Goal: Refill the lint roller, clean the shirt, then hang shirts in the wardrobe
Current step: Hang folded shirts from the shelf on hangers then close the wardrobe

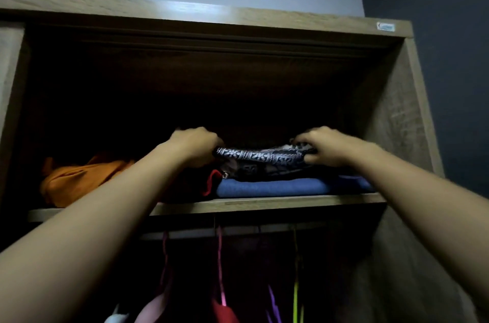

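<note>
Head view | my left hand [197,146] and right hand [326,146] grip opposite ends of a folded patterned shirt [260,161], fingers curled round it, keeping the fold flat | it sits atop a blue garment [270,187] on the wardrobe shelf [264,205] | hangers [221,269] wait below.

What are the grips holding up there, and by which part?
Both hold the folded black-and-white patterned garment: the left grip grasps its left end, the right grip its right end, over the blue folded cloth on the shelf.
</note>
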